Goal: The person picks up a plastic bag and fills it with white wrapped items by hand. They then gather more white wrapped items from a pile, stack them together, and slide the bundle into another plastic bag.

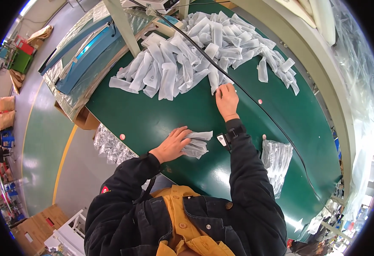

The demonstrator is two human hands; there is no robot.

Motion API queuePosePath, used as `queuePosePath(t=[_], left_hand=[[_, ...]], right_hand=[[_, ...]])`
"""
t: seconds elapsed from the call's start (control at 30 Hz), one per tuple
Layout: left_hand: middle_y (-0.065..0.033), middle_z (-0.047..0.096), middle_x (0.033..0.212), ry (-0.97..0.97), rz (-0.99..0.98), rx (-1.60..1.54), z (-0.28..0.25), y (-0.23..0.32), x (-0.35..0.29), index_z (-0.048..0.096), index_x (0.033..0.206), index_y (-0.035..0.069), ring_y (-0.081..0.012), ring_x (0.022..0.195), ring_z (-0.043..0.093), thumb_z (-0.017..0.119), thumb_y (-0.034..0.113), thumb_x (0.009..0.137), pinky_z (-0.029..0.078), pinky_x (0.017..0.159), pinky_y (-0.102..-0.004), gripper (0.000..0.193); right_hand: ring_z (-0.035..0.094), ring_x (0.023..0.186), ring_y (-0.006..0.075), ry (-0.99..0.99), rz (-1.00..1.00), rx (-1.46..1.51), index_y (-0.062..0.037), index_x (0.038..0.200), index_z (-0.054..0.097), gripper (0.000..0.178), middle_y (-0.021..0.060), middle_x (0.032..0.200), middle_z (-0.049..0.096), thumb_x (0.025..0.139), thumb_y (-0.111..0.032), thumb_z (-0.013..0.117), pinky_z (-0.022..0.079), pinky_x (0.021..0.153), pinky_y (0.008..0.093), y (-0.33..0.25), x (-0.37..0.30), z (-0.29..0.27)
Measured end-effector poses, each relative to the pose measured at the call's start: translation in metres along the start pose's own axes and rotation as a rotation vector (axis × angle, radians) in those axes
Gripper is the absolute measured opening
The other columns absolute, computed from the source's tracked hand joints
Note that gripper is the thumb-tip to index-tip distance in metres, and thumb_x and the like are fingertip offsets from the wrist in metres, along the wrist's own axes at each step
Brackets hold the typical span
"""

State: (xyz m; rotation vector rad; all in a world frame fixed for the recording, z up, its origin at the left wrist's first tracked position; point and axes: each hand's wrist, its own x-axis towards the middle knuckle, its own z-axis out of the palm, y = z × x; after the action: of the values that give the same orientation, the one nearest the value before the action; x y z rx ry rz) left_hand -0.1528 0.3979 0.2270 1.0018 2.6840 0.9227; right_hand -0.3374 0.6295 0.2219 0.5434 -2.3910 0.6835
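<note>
My left hand (172, 145) is closed over the left end of a small bunch of frosted white plastic packets (197, 144) on the green table, its fingers across the top and its thumb at the near side. My right hand (227, 102) reaches to the front edge of a large heap of similar packets (174, 64). Its fingers are curled in and closed on the lower end of one long, narrow packet (213, 79). What lies inside the packets is blurred by the frosted plastic. A dark strap with a small device (224, 139) is on my right wrist.
A clear bag of packed pieces (276, 164) lies on the table to the right. A black cable (255, 96) crosses above the table. More clear bags (108, 145) sit beyond the left edge. A blue machine (86, 55) stands at the far left, near a metal post (123, 27).
</note>
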Motion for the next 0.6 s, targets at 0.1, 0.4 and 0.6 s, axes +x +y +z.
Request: queuePosePath(t=[0.1,0.4,0.6], left_hand=[[-0.0152,0.042,0.14,0.005,0.027,-0.019,0.004,-0.004,-0.003,0.053,0.115,0.007,-0.0374,0.134,0.038,0.082,0.014,0.066,0.034,0.11,-0.05,0.058],[-0.0166,0.045,0.135,0.056,0.066,-0.043,0.005,-0.007,0.0,0.047,0.131,0.005,-0.0353,0.13,0.042,0.083,0.015,0.066,0.034,0.11,-0.0473,0.076],[-0.0147,0.046,0.132,-0.026,0.094,-0.057,0.004,0.0,0.0,0.04,0.141,0.004,-0.0341,0.126,0.043,0.083,0.018,0.068,0.035,0.108,-0.0447,0.086]], right_hand=[[0.061,0.074,0.0286,-0.106,0.041,-0.014,-0.0054,0.082,0.06,0.008,0.0097,0.085,0.058,0.081,-0.008,0.067,0.05,0.067,0.0367,-0.025,0.031,-0.053],[0.06,0.065,0.0197,-0.346,0.6,0.351,-0.002,0.076,0.059,0.013,0.0099,0.072,0.062,0.085,-0.012,0.06,0.048,0.065,0.0312,-0.038,0.043,-0.125],[0.063,0.067,0.0256,-0.262,0.501,0.122,-0.0007,0.078,0.06,0.02,0.0122,0.073,0.064,0.087,-0.018,0.063,0.05,0.066,0.0368,-0.035,0.011,-0.091]])
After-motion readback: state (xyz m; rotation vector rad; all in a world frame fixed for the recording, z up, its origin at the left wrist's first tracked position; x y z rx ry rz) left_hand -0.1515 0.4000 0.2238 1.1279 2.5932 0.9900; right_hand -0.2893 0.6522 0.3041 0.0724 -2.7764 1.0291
